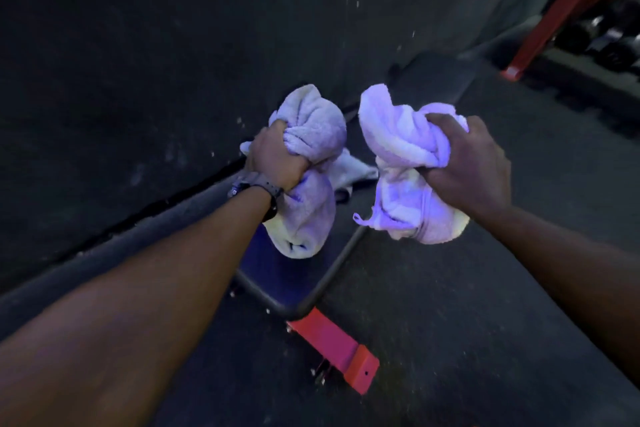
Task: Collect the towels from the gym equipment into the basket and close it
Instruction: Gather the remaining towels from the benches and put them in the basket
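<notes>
My left hand is clenched around a bunched pale lilac towel that hangs above a dark padded bench. My right hand grips a second bunched pale towel at the same height, a little to the right. Between and below the two bundles a third pale cloth lies on the bench. A dark watch sits on my left wrist. No basket is in view.
The bench has a red metal foot near the bottom centre. A red rack upright with dark dumbbells stands at the top right. Dark rubber flooring covers the rest.
</notes>
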`<state>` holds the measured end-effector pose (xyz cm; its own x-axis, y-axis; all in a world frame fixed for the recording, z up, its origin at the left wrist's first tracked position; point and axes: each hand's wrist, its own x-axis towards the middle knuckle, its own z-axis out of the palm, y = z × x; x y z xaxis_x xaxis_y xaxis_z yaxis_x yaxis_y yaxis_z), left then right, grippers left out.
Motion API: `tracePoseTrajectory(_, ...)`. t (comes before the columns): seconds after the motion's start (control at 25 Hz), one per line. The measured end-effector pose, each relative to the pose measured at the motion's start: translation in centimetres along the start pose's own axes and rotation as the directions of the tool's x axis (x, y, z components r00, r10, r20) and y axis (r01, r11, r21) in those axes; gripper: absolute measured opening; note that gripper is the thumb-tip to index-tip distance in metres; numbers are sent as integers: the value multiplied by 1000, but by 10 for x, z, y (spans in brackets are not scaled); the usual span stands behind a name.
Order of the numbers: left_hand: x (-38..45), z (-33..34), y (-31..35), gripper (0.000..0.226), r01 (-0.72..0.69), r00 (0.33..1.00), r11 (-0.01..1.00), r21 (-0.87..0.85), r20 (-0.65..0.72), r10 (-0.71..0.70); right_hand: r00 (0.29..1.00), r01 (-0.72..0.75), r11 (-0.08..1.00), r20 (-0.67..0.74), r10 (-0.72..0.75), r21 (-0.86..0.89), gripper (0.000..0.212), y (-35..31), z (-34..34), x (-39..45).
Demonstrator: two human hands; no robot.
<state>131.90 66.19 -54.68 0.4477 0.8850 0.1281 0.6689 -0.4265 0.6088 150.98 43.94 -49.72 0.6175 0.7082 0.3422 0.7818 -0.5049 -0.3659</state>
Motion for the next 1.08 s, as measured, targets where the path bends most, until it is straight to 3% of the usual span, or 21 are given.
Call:
tracePoseTrajectory(0.12, 18, -92, 69, 24, -81, 985, 994, -74, -156, 69, 997, 20, 999, -80, -17, 28, 65, -36, -76, 37)
tracePoseTrajectory(0.28, 15, -219, 169, 27, -229, 952, 955, -190, -249, 179, 973, 101, 993, -214, -85, 64, 66, -92, -195, 87)
tracePoseTrajectory(0.6, -51, -449, 328, 33, -375, 812, 924, -77, -507, 288, 874, 313, 933, -437, -210, 176, 67, -196, -410, 127)
tracePoseTrajectory(0.8, -119, -545, 340, 39, -292, 755, 956, -25, -620, 214, 836, 456, 845, -461, -298, 280, 70, -271, -463, 112)
tracePoseTrajectory(1.08, -265, -654, 251, 38, -36, 644, 993, 117, -756, 112, 783, 619, 653, -408, -470, 436, 73, -406, -452, 31)
